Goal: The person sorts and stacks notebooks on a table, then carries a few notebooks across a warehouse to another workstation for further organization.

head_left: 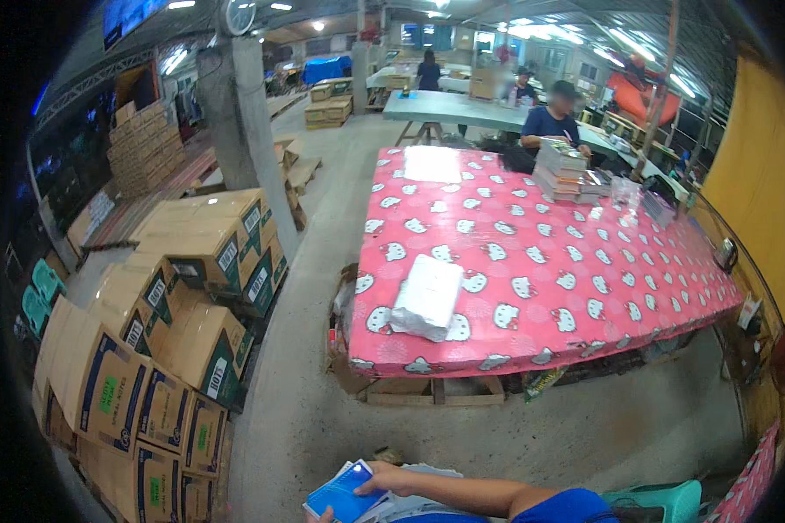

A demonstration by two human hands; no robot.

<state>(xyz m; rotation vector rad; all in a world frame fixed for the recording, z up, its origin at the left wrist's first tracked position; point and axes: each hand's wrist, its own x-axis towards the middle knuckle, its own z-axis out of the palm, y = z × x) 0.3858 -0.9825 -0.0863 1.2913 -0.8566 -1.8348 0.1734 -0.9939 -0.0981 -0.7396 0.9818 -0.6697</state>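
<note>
Low in the view, a small blue notebook (347,493) with pale page edges is held close to my body, perhaps with others under it. My right hand (384,478) grips its upper right corner, the arm reaching in from the right below a blue sleeve. At the notebook's lower edge, only a few fingers of my left hand (324,516) show, closed on it. Whitish sheets or packs (410,506), partly hidden by my right forearm, lie just below my hands.
Ahead stands a table with a pink cartoon-cat cover (497,261), bearing a white wrapped bundle (429,296) and book stacks (560,170). Cardboard cartons (105,383) are piled at left. A green plastic stool (672,499) is at lower right. A person (549,126) sits beyond the table.
</note>
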